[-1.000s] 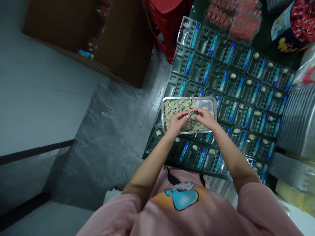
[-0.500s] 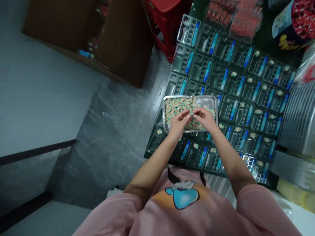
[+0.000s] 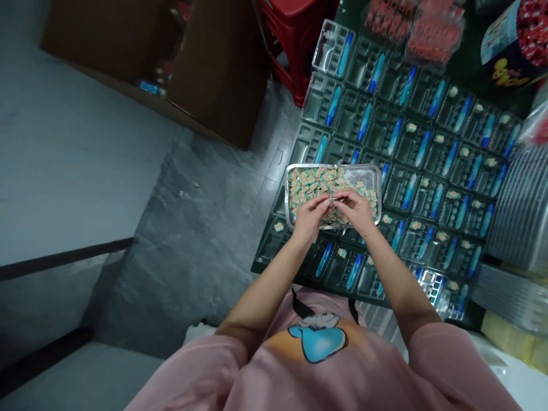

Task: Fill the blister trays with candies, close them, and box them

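A metal tray (image 3: 362,171) full of small striped pieces (image 3: 309,185) in cream, orange and green rests on top of the clear plastic trays. Over its middle, my left hand (image 3: 309,216) and my right hand (image 3: 357,208) meet with fingertips pinched together. A small striped piece, mostly covered by the fingers, is between them. Around the metal tray lie rows of clear compartment trays (image 3: 338,137), each with a blue pen-shaped item (image 3: 363,121) in a slot. Several of those trays also hold a striped piece (image 3: 341,253).
Stacked clear trays (image 3: 516,211) stand at the right edge. Packs of red items (image 3: 434,37) and a tub of red wrapped pieces (image 3: 500,60) are at the back. A red stool (image 3: 295,51) and a large cardboard box (image 3: 214,74) stand left of the table.
Both hands stay over the metal tray, fingertips still together, with slight finger movement around the piece. The whole view has shifted a little.
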A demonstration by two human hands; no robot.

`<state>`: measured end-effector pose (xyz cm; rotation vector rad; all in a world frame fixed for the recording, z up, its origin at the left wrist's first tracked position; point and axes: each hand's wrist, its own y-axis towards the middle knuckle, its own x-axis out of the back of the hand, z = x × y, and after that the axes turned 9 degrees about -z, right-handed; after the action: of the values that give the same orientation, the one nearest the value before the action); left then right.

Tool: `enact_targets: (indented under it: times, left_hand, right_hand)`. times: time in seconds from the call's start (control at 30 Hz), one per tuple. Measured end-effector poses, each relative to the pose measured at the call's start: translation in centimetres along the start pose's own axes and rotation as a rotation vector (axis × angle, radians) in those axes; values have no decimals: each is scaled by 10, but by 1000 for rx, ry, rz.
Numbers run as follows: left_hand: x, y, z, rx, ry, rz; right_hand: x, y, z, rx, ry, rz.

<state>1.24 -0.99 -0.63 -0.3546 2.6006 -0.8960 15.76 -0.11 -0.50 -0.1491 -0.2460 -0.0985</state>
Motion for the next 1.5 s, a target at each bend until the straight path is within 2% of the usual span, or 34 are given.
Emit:
enact_targets:
  times: [0.23,0.37,0.47,0.57,0.67,0.73,0.87,1.07,1.2,1.37,1.5]
  left_hand:
    - [7,-5,-2,-175,179,-15]
    - [13,-4,-2,-220,260,-24]
    - [19,-1,2,-135,194,-35]
    - [24,2,2,15,7,-11]
    - [28,4,-4,236,-163,58]
    - [29,3,-9,328,-232,86]
    - [30,1,-16,423,-363,67]
    - [27,0,-17,557,-483,-29]
    - [23,-1,-21,602,-478,-144]
    - [21,-1,-21,664,-568,-88]
    - [19,2,-16,653,-574,-69]
  right_hand:
    - [-2,-11,-13,-38,66,29]
    - [7,-7,-16,-4,-54,79]
    - [20,10,-17,91,-275,-9]
    - [28,32,-17,174,-506,-64]
    - [26,48,-19,254,-669,28]
    - [20,55,-20,287,-756,106]
    - [11,60,-23,295,-865,185]
    - [9,67,-22,282,-911,182]
    - [12,70,-17,266,-869,147]
    - [17,55,-9,212,-565,-17]
    - [8,33,-6,35,-190,-64]
